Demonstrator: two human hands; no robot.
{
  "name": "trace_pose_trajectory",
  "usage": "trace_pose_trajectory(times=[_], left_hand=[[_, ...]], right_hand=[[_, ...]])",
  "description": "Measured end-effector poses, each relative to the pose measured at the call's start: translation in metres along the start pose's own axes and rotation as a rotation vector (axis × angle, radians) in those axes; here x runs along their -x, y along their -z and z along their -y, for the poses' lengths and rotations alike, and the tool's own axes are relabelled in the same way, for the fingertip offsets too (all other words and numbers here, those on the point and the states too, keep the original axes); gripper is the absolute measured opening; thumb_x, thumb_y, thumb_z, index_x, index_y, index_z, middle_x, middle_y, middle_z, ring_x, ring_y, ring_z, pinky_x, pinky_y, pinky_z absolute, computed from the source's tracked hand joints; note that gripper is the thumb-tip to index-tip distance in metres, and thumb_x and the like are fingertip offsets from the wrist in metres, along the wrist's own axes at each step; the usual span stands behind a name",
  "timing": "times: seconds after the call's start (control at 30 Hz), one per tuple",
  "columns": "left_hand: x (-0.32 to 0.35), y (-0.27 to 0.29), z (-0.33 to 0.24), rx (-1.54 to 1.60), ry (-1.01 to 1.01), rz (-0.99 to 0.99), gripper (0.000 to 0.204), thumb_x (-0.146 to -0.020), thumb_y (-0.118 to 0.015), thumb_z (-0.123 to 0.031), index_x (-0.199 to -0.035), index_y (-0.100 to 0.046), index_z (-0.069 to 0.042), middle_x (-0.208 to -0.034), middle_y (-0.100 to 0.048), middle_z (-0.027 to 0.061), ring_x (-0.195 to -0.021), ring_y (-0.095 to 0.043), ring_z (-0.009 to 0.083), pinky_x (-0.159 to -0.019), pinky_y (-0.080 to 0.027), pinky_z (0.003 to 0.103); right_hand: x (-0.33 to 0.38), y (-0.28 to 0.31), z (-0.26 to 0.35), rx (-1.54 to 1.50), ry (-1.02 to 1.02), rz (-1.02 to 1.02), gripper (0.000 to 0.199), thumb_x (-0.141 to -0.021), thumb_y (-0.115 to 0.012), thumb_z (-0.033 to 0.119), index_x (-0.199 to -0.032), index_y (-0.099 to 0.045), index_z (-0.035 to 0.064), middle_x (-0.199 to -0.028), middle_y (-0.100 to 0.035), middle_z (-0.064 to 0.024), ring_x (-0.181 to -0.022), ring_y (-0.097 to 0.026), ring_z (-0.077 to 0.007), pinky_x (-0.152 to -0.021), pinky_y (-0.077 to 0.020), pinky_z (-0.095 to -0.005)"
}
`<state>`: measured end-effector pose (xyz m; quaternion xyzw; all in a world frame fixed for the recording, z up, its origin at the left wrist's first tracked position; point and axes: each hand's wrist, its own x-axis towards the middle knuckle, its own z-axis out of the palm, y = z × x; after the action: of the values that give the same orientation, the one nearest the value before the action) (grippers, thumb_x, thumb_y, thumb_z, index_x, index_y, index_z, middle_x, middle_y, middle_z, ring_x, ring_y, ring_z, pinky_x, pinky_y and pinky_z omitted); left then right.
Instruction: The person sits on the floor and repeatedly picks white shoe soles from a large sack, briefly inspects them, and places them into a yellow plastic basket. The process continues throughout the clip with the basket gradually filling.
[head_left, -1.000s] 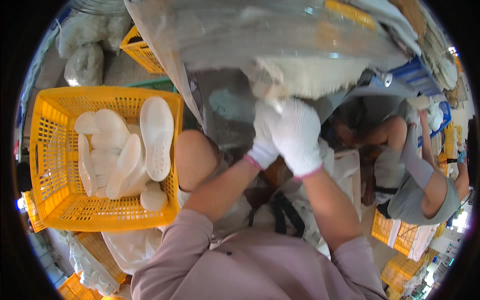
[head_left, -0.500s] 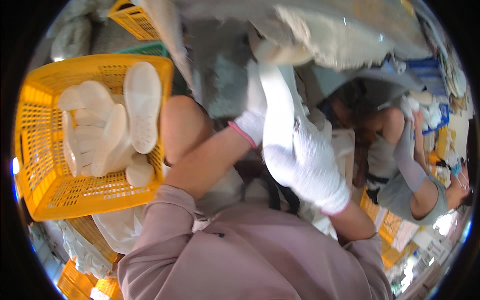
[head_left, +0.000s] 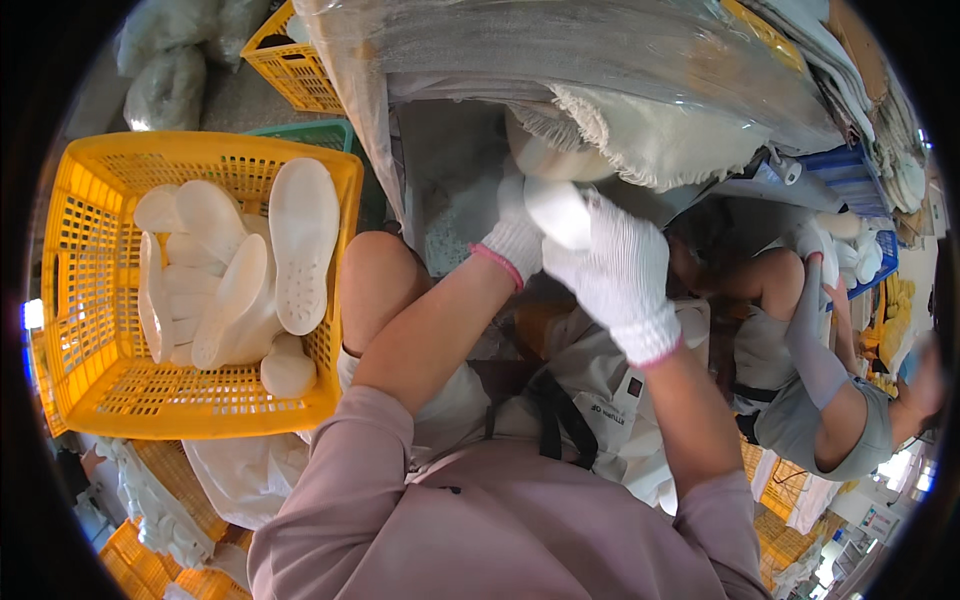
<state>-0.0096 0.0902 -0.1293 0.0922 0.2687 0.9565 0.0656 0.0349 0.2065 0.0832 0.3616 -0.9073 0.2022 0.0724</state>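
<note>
I have a white shoe sole up in front of me, just under a pale, rounded wheel-like part; whether the two touch, I cannot tell. My right hand, in a knitted glove, pinches the near end of the sole. My left hand, gloved too, is at its left side, but blur hides its fingers, so I cannot tell whether they grip. Frayed cream cloth hangs over the wheel-like part. I take the step in hand to be working the sole's edge against that part; the next move calls for a firm hold, steady turning and fingertips kept clear.

To my left, the yellow basket holds more white soles, heaped loosely, one leaning along its right wall with small holes showing. Behind it are a green basket, contents hidden, and a smaller yellow crate with something dark inside. Far right, a blue basket holds white pieces.
</note>
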Motion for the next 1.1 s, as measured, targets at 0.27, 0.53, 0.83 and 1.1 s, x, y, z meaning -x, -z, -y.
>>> trace_pose_trajectory(times=[0.27,0.53,0.83,1.1], left_hand=[[0.001,-0.018,-0.034,-0.130,-0.104,-0.621,0.050,-0.111,-0.040,-0.041,-0.138,-0.061,-0.005,-0.135,-0.066,0.0161,-0.126,-0.063,0.0331,-0.108,-0.051,0.041],[0.022,-0.053,-0.035,-1.183,-0.193,-0.775,0.055,-0.107,-0.051,-0.046,-0.131,-0.061,0.002,-0.117,-0.074,0.0189,-0.105,-0.074,0.0325,-0.094,-0.060,0.045],[0.024,-0.029,-0.005,0.297,-0.011,-0.401,0.063,-0.111,-0.040,-0.053,-0.135,-0.061,0.002,-0.127,-0.071,0.0200,-0.113,-0.070,0.0367,-0.100,-0.058,0.050],[0.019,-0.035,-0.021,0.586,0.100,-0.458,0.065,-0.105,-0.040,-0.060,-0.119,-0.064,-0.001,-0.106,-0.070,0.0210,-0.101,-0.067,0.0400,-0.091,-0.056,0.052]], right_hand=[[0.005,-0.036,-0.012,-0.034,-0.158,0.025,0.044,-0.081,-0.086,0.036,-0.112,-0.075,0.0076,-0.098,-0.076,-0.0171,-0.085,-0.075,-0.0369,-0.074,-0.0610,-0.0436],[0.003,-0.053,-0.012,-0.267,-0.294,-0.184,0.039,-0.079,-0.090,0.035,-0.103,-0.081,0.0067,-0.088,-0.078,-0.0163,-0.082,-0.077,-0.0349,-0.075,-0.0603,-0.0419],[0.016,-0.043,-0.013,-0.505,-0.307,-0.059,0.052,-0.078,-0.098,0.021,-0.117,-0.073,-0.0022,-0.098,-0.080,-0.0089,-0.083,-0.070,-0.0089,-0.078,-0.0596,-0.0298],[0.009,0.029,0.015,-1.240,-0.621,0.500,0.070,-0.083,-0.083,0.006,-0.148,-0.057,0.0020,-0.127,-0.069,-0.0066,-0.114,-0.065,-0.0148,-0.097,-0.0547,-0.0328]])
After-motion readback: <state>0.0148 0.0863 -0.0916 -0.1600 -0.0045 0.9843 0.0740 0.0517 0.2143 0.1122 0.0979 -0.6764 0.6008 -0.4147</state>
